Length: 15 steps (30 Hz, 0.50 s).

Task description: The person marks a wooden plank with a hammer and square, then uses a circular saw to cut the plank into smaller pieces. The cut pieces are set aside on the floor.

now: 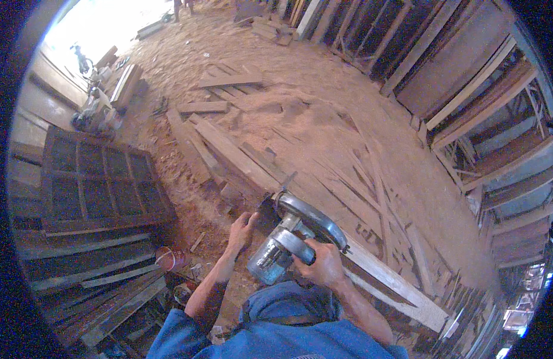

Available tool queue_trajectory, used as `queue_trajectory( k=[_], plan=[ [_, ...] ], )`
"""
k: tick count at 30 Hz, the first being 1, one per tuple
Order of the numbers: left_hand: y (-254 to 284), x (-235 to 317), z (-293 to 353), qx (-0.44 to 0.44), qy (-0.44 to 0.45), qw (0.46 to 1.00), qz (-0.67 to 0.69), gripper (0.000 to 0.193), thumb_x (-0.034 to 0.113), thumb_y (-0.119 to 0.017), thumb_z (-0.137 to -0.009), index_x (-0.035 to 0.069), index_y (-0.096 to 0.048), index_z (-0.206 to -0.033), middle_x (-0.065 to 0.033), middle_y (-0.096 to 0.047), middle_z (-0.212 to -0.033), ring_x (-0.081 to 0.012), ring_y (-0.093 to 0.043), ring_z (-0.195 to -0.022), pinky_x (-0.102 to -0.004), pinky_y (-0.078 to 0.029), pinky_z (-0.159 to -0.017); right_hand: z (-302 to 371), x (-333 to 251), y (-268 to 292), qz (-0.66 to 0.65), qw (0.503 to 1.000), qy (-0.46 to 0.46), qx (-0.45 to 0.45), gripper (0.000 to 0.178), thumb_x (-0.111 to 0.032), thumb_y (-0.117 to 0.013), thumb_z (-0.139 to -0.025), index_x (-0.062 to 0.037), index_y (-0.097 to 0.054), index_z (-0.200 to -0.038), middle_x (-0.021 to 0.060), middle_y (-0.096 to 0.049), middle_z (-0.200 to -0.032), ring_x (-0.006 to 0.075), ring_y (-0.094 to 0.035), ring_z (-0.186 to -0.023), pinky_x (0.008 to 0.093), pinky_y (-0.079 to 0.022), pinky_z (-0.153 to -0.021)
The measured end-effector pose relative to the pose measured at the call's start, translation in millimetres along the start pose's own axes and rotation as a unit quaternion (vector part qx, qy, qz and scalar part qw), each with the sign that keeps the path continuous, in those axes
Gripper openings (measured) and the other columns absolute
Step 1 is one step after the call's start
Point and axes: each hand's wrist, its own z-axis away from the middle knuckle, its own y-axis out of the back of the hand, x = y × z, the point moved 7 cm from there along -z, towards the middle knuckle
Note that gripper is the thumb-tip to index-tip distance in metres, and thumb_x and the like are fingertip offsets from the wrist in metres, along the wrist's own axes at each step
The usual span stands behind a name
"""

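My right hand (323, 263) is wrapped round the rear handle of a silver and blue-grey circular saw (312, 218). The saw rests over a long pale timber beam (402, 287) running from the upper left to the lower right. Its rounded metal blade guard lies along the beam, and the motor housing points toward me. My left hand (242, 232) is closed at the dark front edge of the saw's base, left of the guard. Its fingertips are partly hidden there. The blade's cutting edge is hidden from view.
Loose boards (231, 84) and thin offcuts (354, 185) lie on the sawdust-covered floor ahead. A dark paned wooden frame (103, 173) leans at the left, near a red bucket (172, 258). Timber racks (486, 90) line the right side. A person's legs (183, 7) show far off.
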Motion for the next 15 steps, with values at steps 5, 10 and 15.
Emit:
queue_trajectory(
  k=[5,10,15],
  plan=[
    [1.6,0.2,2.2,0.010,-0.001,1.000,0.009,0.054,0.054,-0.053,-0.097,0.003,-0.066,-0.111,-0.0206,-0.070,-0.105,-0.0346,-0.066,-0.100,-0.0422,-0.049,-0.088,-0.7,-8.2,6.8,-0.003,1.000,0.006,0.017,0.031,-0.022,-0.079,-0.076,-0.0008,-0.069,-0.096,0.0204,-0.068,-0.072,0.0351,-0.070,-0.067,0.0419,-0.055,-0.063],
    [-1.1,-6.6,-4.3,-0.006,-0.008,1.000,0.030,0.053,0.053,-0.053,-0.097,0.003,-0.066,-0.111,-0.0203,-0.070,-0.104,-0.0353,-0.066,-0.099,-0.0428,-0.049,-0.087,-1.8,-11.9,7.5,0.003,1.000,-0.007,-0.003,0.036,-0.025,-0.080,-0.076,-0.0013,-0.068,-0.100,0.0203,-0.070,-0.077,0.0359,-0.071,-0.072,0.0436,-0.055,-0.071],
    [-0.3,-4.7,-4.3,0.015,-0.025,1.000,0.007,0.054,0.053,-0.053,-0.097,0.003,-0.067,-0.109,-0.0206,-0.069,-0.102,-0.0363,-0.066,-0.098,-0.0432,-0.049,-0.087,-0.1,-10.8,7.0,0.017,1.000,-0.011,-0.004,0.038,-0.027,-0.080,-0.076,-0.0009,-0.069,-0.101,0.0206,-0.070,-0.078,0.0364,-0.071,-0.074,0.0443,-0.055,-0.072]
  ],
)
